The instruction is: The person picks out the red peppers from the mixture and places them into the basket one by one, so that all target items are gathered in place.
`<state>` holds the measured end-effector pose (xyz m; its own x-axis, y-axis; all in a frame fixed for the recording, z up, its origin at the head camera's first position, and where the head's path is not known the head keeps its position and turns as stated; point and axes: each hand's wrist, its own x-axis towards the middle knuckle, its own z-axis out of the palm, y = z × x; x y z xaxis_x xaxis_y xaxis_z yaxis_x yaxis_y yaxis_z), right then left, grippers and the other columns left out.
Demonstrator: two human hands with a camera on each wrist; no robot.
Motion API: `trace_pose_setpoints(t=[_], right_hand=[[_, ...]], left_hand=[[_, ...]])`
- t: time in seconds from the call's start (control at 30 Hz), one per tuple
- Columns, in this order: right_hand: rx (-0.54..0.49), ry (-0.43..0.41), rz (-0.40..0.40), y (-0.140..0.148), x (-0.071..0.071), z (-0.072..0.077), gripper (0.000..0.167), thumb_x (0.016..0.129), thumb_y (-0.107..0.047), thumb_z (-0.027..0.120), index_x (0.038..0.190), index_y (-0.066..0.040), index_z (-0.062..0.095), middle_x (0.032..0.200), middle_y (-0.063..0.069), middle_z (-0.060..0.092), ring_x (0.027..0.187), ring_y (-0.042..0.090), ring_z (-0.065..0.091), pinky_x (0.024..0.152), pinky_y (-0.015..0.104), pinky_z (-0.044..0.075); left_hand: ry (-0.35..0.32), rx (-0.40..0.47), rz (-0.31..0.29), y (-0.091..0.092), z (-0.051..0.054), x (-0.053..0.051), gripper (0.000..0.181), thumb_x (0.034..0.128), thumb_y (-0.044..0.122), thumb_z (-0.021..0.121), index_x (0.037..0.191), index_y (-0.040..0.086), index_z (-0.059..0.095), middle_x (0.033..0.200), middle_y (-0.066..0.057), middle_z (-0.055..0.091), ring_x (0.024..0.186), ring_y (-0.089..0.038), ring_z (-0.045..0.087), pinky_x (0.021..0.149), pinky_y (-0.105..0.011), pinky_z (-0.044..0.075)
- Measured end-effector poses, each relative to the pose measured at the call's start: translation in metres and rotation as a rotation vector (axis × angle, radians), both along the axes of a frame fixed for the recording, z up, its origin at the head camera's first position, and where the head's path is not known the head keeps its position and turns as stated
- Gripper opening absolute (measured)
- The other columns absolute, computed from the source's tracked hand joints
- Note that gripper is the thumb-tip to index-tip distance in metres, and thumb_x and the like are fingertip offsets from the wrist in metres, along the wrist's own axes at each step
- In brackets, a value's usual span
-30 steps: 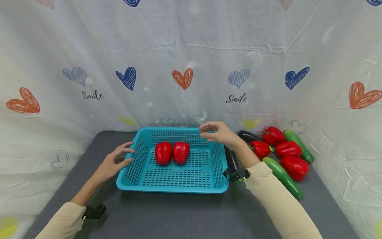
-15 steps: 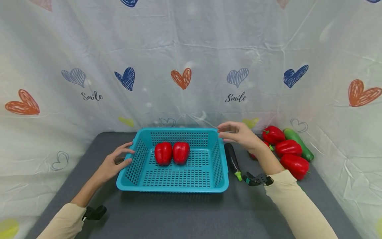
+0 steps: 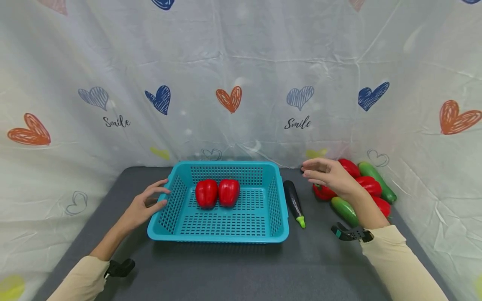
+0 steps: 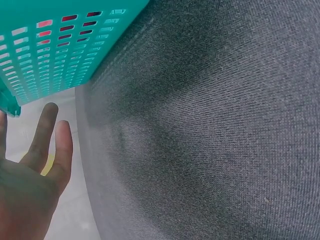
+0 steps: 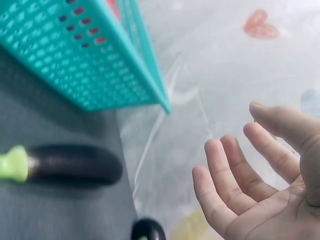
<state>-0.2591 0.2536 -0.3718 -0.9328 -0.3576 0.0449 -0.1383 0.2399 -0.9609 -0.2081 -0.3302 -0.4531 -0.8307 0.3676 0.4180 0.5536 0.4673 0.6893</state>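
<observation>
A blue basket [image 3: 218,238] sits on a dark table [image 3: 226,271], two red peppers [image 3: 206,194] side by side inside it. A person's left hand [image 3: 141,207] is at its left rim, fingers spread; whether they touch it, I cannot tell. The right hand [image 3: 336,177] is near the loose peppers [image 3: 324,192] and cucumbers [image 3: 344,211], fingers loosely bent, thumb apart, holding nothing. An eggplant [image 3: 292,198] lies just beside the basket's right wall.

For a sound grip here, the right hand should come down over one vegetable only, thumb on one side, fingers on the other. The peppers look smooth and rounded, so a shallow pinch could let one roll into its neighbours. From the left hand, light steadying should do; a hard push might slide the basket into the eggplant.

Only the head view shows the basket's inside; both wrist views give just red through its holes. The right wrist view bares the palm and a dark rounded end [image 5: 148,230], probably another eggplant, mostly hidden in the head view.
</observation>
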Motion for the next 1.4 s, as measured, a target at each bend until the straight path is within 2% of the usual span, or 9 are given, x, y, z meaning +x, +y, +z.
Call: trace_pose_setpoints(t=[0.17, 0.27, 0.4, 0.53, 0.67, 0.8, 1.07, 1.3, 1.4], right_hand=[[0.038, -0.003, -0.034, 0.023, 0.006, -0.002, 0.049, 0.099, -0.019, 0.071, 0.137, 0.006, 0.053, 0.131, 0.021, 0.058, 0.110, 0.026, 0.066, 0.095, 0.044, 0.050], [0.046, 0.005, -0.049, 0.039, 0.011, -0.003, 0.049, 0.099, -0.020, 0.070, 0.137, 0.007, 0.053, 0.129, 0.017, 0.060, 0.111, 0.027, 0.065, 0.093, 0.041, 0.052], [0.007, 0.020, -0.061, 0.060, 0.017, -0.006, 0.047, 0.100, -0.014, 0.068, 0.136, 0.011, 0.051, 0.128, 0.015, 0.060, 0.111, 0.023, 0.066, 0.090, 0.037, 0.053], [-0.035, 0.037, -0.063, 0.083, 0.023, -0.012, 0.041, 0.100, -0.008, 0.066, 0.134, 0.011, 0.053, 0.127, 0.011, 0.062, 0.108, 0.018, 0.067, 0.088, 0.035, 0.054], [-0.047, 0.054, -0.057, 0.106, 0.027, -0.015, 0.032, 0.101, -0.002, 0.062, 0.132, 0.007, 0.056, 0.123, 0.004, 0.065, 0.104, 0.016, 0.068, 0.086, 0.033, 0.055], [-0.013, 0.065, -0.072, 0.122, 0.033, -0.016, 0.029, 0.101, 0.000, 0.061, 0.130, 0.000, 0.061, 0.122, -0.001, 0.066, 0.102, 0.015, 0.069, 0.084, 0.034, 0.056], [0.083, 0.052, -0.162, 0.149, 0.043, -0.021, 0.030, 0.102, -0.002, 0.060, 0.128, -0.015, 0.065, 0.120, -0.009, 0.065, 0.102, 0.011, 0.067, 0.079, 0.031, 0.057], [0.032, 0.058, -0.138, 0.174, 0.051, -0.029, 0.034, 0.102, 0.004, 0.055, 0.129, -0.015, 0.063, 0.119, -0.007, 0.067, 0.102, 0.010, 0.068, 0.080, 0.028, 0.056], [0.035, 0.072, -0.156, 0.182, 0.053, -0.034, 0.034, 0.102, 0.004, 0.057, 0.129, -0.016, 0.063, 0.119, -0.009, 0.067, 0.102, 0.007, 0.067, 0.079, 0.026, 0.056]], left_hand=[[-0.005, 0.003, 0.002, 0.001, 0.001, 0.001, 0.032, 0.0970, -0.008, 0.062, 0.128, -0.001, 0.061, 0.154, -0.026, 0.035, 0.125, -0.001, 0.048, 0.088, -0.023, 0.049], [0.002, 0.004, 0.000, 0.001, 0.000, 0.001, 0.032, 0.0965, -0.009, 0.063, 0.128, -0.002, 0.061, 0.155, -0.024, 0.036, 0.125, -0.001, 0.048, 0.089, -0.022, 0.049], [0.015, 0.001, -0.001, 0.001, 0.001, 0.001, 0.033, 0.0959, -0.010, 0.063, 0.128, -0.002, 0.061, 0.154, -0.023, 0.037, 0.127, 0.000, 0.046, 0.089, -0.021, 0.048], [0.035, -0.009, -0.007, 0.002, 0.002, 0.002, 0.033, 0.0956, -0.010, 0.063, 0.128, -0.002, 0.061, 0.153, -0.025, 0.038, 0.127, 0.000, 0.046, 0.089, -0.022, 0.048], [0.036, -0.013, -0.008, 0.002, 0.002, 0.002, 0.033, 0.0956, -0.009, 0.064, 0.128, -0.002, 0.061, 0.153, -0.026, 0.038, 0.128, -0.001, 0.045, 0.089, -0.022, 0.048], [0.017, -0.007, 0.002, 0.002, 0.003, 0.002, 0.033, 0.0960, -0.009, 0.064, 0.128, -0.001, 0.061, 0.154, -0.023, 0.037, 0.129, -0.001, 0.045, 0.090, -0.022, 0.048], [0.035, -0.003, -0.014, 0.004, 0.005, 0.003, 0.034, 0.0956, -0.010, 0.063, 0.128, -0.002, 0.061, 0.153, -0.027, 0.037, 0.129, -0.002, 0.045, 0.090, -0.023, 0.049], [0.055, -0.012, -0.015, 0.003, 0.003, 0.002, 0.036, 0.0940, -0.011, 0.064, 0.128, -0.001, 0.061, 0.152, -0.028, 0.038, 0.129, -0.002, 0.045, 0.090, -0.023, 0.048], [0.054, -0.014, -0.013, 0.002, 0.002, 0.001, 0.035, 0.0941, -0.011, 0.065, 0.128, -0.001, 0.061, 0.151, -0.028, 0.038, 0.129, -0.003, 0.046, 0.091, -0.024, 0.049]])
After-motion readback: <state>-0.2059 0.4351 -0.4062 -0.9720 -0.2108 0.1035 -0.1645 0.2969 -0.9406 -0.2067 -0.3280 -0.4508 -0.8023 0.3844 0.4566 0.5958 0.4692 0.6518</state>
